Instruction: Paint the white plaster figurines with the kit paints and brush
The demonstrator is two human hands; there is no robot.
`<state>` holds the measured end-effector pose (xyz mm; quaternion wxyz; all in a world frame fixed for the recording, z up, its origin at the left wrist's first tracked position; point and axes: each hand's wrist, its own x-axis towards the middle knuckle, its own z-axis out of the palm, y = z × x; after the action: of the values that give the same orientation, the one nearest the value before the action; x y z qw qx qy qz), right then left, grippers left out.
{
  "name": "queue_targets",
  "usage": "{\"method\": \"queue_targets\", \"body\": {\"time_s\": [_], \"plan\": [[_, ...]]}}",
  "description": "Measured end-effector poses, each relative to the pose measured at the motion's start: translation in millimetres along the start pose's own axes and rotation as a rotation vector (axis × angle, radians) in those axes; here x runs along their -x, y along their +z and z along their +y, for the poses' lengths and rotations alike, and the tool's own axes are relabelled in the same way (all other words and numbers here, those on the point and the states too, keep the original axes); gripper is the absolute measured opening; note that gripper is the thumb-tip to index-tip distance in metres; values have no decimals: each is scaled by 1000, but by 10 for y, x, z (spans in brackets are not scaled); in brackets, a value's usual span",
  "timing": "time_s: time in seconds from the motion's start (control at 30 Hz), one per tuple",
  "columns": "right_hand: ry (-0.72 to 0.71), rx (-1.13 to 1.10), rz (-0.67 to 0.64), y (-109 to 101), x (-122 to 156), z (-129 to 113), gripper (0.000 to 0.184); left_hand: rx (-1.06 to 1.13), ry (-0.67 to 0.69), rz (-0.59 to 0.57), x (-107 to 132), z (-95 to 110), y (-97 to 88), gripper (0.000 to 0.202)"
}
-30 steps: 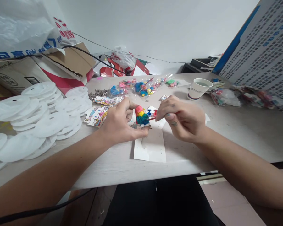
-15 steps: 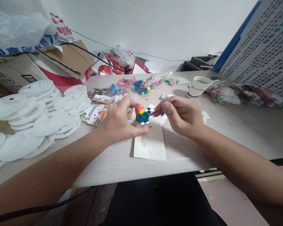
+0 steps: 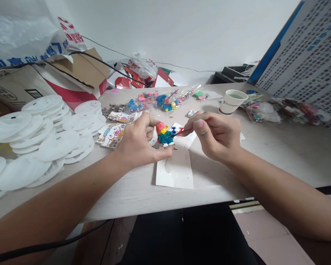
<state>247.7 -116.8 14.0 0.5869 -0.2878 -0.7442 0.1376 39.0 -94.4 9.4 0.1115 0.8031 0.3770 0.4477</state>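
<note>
My left hand (image 3: 139,141) is closed around a small painted figure (image 3: 163,135), coloured red, yellow and blue-green, held just above the table. My right hand (image 3: 213,135) pinches a thin red brush (image 3: 186,129) whose tip touches the figure's right side. Under both hands lies a white card sheet (image 3: 175,172) on the pale table (image 3: 278,154). A small white palette piece with blue and red dabs (image 3: 177,129) sits just behind the figure.
Stacks of white plastic discs (image 3: 41,136) cover the left of the table. Cartoon sticker cards (image 3: 113,134) lie beside them. Bags of coloured pieces (image 3: 160,99) and a paper cup (image 3: 233,102) stand further back. Cardboard boxes (image 3: 79,71) and a patterned board (image 3: 306,55) border the table.
The right hand has lifted slightly and shifted the brush against the figure; the left hand has tilted the figure a little to the left.
</note>
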Motion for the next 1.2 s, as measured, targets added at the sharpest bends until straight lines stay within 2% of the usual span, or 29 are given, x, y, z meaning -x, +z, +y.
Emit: {"method": "queue_targets", "body": {"time_s": [0.17, 0.33, 0.4, 0.5, 0.7, 0.87, 1.0, 1.2], "plan": [[-210, 62, -111, -3, 6, -20, 15, 47, -50, 107, 5, 9, -14, 48], [-326, 109, 28, 2, -9, -58, 18, 58, 27, 143, -1, -38, 4, 50], [-353, 150, -17, 9, -17, -66, 18, 67, 70, 156, -3, -68, 21, 51], [-363, 146, -91, 12, -21, -70, 17, 77, 88, 187, -1, -84, 33, 52], [-403, 147, 11, -2, -11, -77, 19, 94, 61, 217, -1, -15, 14, 54], [-434, 139, -99, 10, -24, -95, 14, 96, 73, 222, 2, -21, 20, 52], [-440, 125, -57, 4, -31, -88, 16, 102, 68, 242, 30, -65, 31, 56], [-434, 128, -87, 3, -26, -106, 15, 118, 60, 232, 60, -102, 33, 57]]}}
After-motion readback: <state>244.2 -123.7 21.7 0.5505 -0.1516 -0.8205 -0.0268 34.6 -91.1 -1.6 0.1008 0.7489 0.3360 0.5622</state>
